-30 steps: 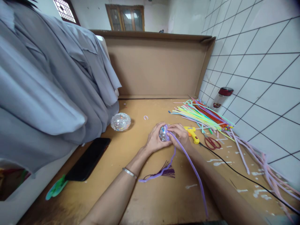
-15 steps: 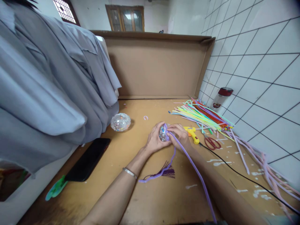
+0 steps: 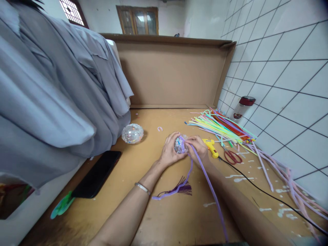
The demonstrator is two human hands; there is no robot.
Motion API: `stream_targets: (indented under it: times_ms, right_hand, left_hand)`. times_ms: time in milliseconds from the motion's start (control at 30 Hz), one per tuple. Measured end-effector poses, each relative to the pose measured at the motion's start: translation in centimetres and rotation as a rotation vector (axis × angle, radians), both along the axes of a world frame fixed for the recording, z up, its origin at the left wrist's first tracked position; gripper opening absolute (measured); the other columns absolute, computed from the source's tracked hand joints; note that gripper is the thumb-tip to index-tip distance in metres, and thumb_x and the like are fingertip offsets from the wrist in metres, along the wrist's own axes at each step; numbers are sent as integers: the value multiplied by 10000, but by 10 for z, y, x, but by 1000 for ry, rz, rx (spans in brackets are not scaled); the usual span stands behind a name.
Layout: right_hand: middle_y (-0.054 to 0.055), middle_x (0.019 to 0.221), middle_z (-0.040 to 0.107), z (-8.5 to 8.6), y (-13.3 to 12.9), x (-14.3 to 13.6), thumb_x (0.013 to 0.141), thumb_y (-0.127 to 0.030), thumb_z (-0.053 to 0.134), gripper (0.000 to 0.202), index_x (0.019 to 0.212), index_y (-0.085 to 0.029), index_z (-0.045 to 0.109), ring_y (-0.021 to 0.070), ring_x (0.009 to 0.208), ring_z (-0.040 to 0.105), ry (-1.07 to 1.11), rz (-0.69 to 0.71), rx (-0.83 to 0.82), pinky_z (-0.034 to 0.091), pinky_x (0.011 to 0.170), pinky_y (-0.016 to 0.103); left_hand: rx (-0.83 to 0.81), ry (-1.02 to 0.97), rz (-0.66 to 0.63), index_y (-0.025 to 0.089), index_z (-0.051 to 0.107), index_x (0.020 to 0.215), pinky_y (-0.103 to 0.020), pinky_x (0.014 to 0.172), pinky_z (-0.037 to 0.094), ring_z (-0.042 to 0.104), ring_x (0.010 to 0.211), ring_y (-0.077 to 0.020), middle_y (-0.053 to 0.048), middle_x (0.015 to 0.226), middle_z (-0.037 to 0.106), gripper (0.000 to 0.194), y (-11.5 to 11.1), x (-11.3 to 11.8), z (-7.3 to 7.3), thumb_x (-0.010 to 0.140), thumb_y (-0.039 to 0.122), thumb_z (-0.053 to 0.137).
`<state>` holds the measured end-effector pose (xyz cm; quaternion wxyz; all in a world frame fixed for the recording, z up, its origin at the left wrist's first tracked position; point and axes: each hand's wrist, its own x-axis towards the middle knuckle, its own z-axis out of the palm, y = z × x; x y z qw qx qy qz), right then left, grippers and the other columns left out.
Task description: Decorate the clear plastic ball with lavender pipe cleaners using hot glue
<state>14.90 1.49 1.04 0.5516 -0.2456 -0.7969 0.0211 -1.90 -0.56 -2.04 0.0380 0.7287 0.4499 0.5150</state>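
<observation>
My left hand (image 3: 169, 150) is wrapped around a small clear ball (image 3: 178, 146) with coloured bits inside. A purple pipe cleaner (image 3: 208, 181) crosses the ball, and my right hand (image 3: 198, 147) pinches it at the ball's right side. Its long end trails down toward the table's front edge. Another purple length (image 3: 190, 171) hangs below the ball and runs left over a dark purple tassel (image 3: 185, 189) on the table. Whether the two purple lengths are one piece is hidden by my fingers.
A second clear ball (image 3: 132, 133) sits to the left, near a small pink curl (image 3: 160, 128). Right of my hands lie a yellow glue gun (image 3: 211, 147), red-handled scissors (image 3: 232, 157) and many pipe cleaners (image 3: 217, 126). A black phone (image 3: 97, 176) lies left; a cardboard box (image 3: 174, 71) stands behind.
My right hand has moved slightly right, away from the ball, uncovering more of it. The trailing purple end has swung to the left. My left hand stays in place.
</observation>
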Motion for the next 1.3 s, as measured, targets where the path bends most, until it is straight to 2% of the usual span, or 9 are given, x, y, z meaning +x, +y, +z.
stream_targets:
  times_ms: [167,467,633,733,900,967,1033,1133,1300]
  right_hand:
    - [36,829,655,1,-5,3,942,-189,495,182,943,-228,672,178,785,629,35,-141,28,534,720,312]
    - [31,801,658,3,-8,1,960,-192,455,188,921,-225,636,180,769,636,38,-177,4,526,723,320]
    - [41,803,646,-7,-2,1,930,-148,436,194,896,-201,619,178,773,622,5,-268,-16,493,717,295]
    - [56,807,651,-19,2,2,876,-115,442,198,872,-188,626,189,778,614,-121,-343,-87,462,708,292]
    - [58,812,687,-26,3,5,876,-95,439,247,941,-187,660,205,794,608,-435,-315,-140,412,718,304]
    - [75,825,698,-19,4,9,885,-102,440,280,1041,-175,662,219,798,608,-492,-402,-117,399,726,322]
    - [115,866,700,-8,7,15,880,-118,450,297,1099,-143,650,243,823,611,-522,-583,-124,397,742,346]
    - [211,944,678,7,12,27,892,-255,503,262,1017,-80,653,301,875,618,-615,-873,-259,415,764,393]
    - [276,1056,640,12,18,42,893,-434,544,474,1074,-5,633,355,966,650,-790,-1004,-544,467,770,422]
  left_hand:
    - [8,-13,1,198,450,1300,-497,1088,440,510,1271,-313,-146,1339,520,783,0,1,0,642,395,826]
    - [24,-10,13,205,436,1311,-499,1089,433,504,1275,-315,-141,1340,509,810,4,-1,-4,636,425,826]
    - [36,9,40,201,435,1304,-499,1089,430,506,1272,-314,-141,1334,514,800,3,-2,-3,640,421,824]
    - [42,13,68,202,440,1294,-504,1087,430,510,1268,-315,-136,1327,522,772,3,-2,-2,643,379,816]
    - [80,-29,117,210,450,1283,-512,1094,425,523,1243,-321,-120,1311,529,732,4,-5,1,658,354,802]
    - [80,-44,127,216,452,1281,-513,1091,430,524,1237,-327,-114,1310,523,734,4,-6,1,653,356,805]
    - [71,-47,138,210,456,1279,-507,1089,436,524,1237,-321,-119,1308,523,742,4,-6,1,643,348,812]
    - [72,-29,142,204,454,1282,-496,1090,437,528,1241,-301,-125,1301,534,752,4,-4,1,636,333,815]
    - [89,-3,132,204,453,1288,-495,1080,438,534,1234,-298,-125,1300,544,758,4,-1,0,634,331,815]
